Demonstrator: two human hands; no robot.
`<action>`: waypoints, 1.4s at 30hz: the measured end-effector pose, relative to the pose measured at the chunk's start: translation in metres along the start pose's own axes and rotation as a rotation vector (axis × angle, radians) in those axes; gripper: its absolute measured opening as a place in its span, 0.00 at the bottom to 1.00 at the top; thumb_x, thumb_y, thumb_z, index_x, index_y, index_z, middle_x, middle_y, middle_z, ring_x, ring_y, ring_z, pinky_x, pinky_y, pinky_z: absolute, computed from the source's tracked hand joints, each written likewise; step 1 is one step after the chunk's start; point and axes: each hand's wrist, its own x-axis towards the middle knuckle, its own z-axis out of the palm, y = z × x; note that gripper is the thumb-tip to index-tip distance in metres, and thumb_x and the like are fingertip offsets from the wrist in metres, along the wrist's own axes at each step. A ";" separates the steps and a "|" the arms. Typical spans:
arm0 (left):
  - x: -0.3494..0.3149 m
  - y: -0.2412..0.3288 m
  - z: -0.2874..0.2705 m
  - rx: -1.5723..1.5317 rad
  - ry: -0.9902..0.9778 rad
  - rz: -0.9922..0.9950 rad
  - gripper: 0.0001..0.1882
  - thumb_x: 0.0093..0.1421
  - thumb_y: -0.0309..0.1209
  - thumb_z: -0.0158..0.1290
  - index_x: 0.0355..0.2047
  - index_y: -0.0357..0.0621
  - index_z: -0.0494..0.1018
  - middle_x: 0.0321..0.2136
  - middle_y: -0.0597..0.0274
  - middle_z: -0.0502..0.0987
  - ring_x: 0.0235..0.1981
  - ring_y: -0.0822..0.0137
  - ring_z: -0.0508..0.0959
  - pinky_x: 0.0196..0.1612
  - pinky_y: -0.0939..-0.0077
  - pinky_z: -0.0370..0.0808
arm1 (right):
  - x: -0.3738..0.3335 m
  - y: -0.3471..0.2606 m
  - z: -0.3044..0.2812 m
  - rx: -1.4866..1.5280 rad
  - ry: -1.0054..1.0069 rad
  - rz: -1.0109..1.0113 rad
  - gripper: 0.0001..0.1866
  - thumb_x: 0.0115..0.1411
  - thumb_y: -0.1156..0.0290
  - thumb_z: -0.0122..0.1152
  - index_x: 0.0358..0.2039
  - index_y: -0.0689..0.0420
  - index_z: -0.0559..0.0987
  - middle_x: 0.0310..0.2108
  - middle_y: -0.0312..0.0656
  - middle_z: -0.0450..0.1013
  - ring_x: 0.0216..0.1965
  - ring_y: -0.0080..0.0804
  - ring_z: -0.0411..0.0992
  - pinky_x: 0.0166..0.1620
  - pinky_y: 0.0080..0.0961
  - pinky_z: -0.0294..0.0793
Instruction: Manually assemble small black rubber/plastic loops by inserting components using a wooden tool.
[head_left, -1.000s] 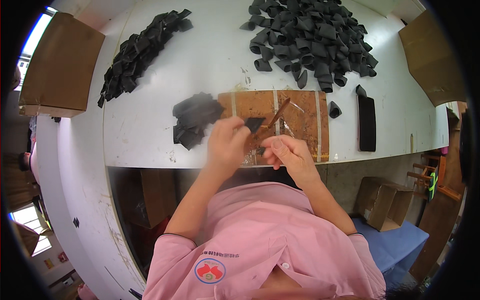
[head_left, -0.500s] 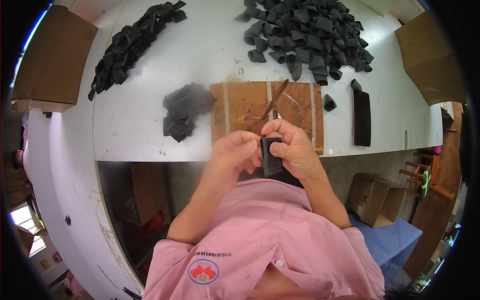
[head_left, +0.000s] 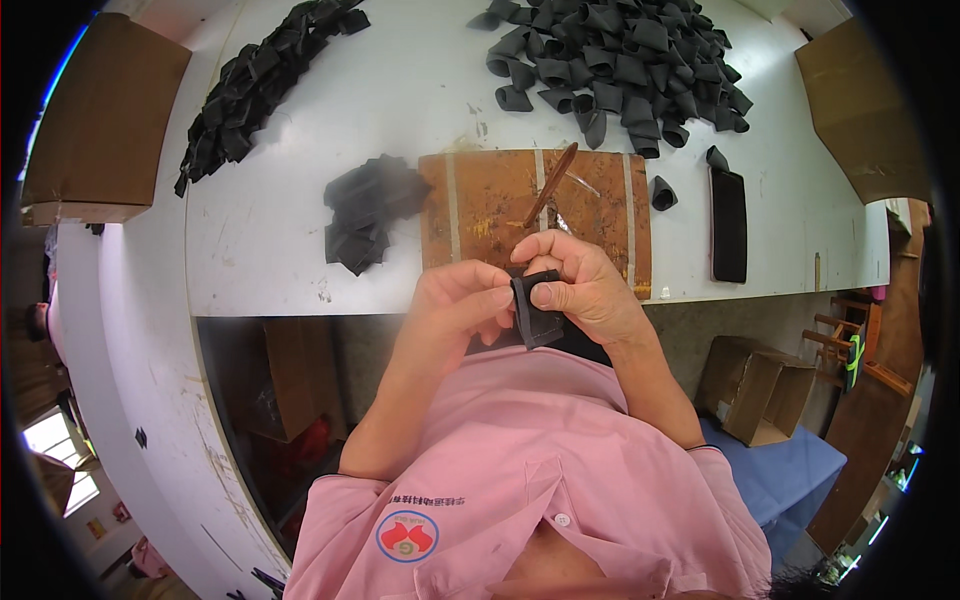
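Observation:
A small folded piece of black fabric (head_left: 540, 328) is held just off the table's front edge, over my lap. My right hand (head_left: 585, 285) pinches its upper part, thumb on the near face and fingers behind. With thumb and forefinger pressed together, my left hand (head_left: 460, 305) grips the piece's upper left edge. Beyond the hands lies a worn brown board (head_left: 490, 195) with pale strips across it. A slim reddish-brown stick-like tool (head_left: 553, 185) rests slantwise on the board.
Flat black pieces lie in a heap (head_left: 365, 215) left of the board and a long row (head_left: 250, 85) farther back. Curled black pieces form a big pile (head_left: 630, 70) at far right. One loose piece (head_left: 662, 194) and a phone (head_left: 729, 225) lie right. Cardboard boxes (head_left: 105, 115) flank the table.
The fabric piece has tilted slightly in my fingers, and its top edge looks more folded over. My left fingertips have shifted a little along its left edge. The view has moved slightly.

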 end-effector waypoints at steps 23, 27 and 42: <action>0.009 -0.033 0.022 1.082 0.506 0.838 0.02 0.52 0.18 0.50 0.27 0.34 0.70 0.17 0.66 0.72 0.17 0.82 0.70 0.18 0.89 0.65 | 0.000 0.006 0.037 -1.506 0.453 -0.856 0.05 0.44 0.78 0.56 0.23 0.61 0.70 0.22 0.41 0.62 0.25 0.35 0.66 0.23 0.26 0.67; 0.018 -0.045 0.016 0.878 0.611 0.828 0.04 0.50 0.16 0.50 0.27 0.33 0.70 0.16 0.64 0.70 0.13 0.81 0.67 0.15 0.89 0.62 | 0.009 0.017 0.029 -1.662 0.451 -0.874 0.06 0.40 0.79 0.55 0.22 0.61 0.69 0.20 0.42 0.60 0.23 0.36 0.64 0.23 0.27 0.67; 0.007 -0.007 0.056 0.427 0.376 0.744 0.09 0.49 0.14 0.46 0.32 0.34 0.67 0.26 0.58 0.72 0.12 0.84 0.65 0.14 0.92 0.58 | -0.006 -0.023 0.036 0.300 0.141 -0.071 0.11 0.56 0.66 0.54 0.26 0.60 0.69 0.19 0.30 0.62 0.16 0.15 0.55 0.20 0.11 0.55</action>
